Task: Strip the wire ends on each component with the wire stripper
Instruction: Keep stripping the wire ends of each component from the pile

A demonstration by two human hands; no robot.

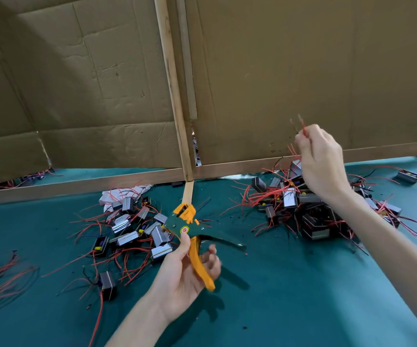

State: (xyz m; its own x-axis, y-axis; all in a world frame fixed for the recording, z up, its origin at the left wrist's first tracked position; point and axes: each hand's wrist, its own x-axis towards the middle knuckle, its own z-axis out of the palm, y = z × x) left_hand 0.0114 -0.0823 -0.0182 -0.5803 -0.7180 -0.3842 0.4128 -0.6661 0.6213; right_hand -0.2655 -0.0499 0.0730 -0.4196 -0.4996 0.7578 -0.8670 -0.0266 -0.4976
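Nearest, the left hand (184, 269) holds the single wire stripper (189, 229) over the green tabletop (277, 296), thumb on its body, fingers (212, 256) loosely curled round one orange handle. The right hand (320, 159), raised, pinches a red wire (303, 126) between closed fingertips. Two heaps of components lie below: the left pile (137, 229) and the right pile (310, 209), too tangled to count. One lone component (107, 284) lies apart.
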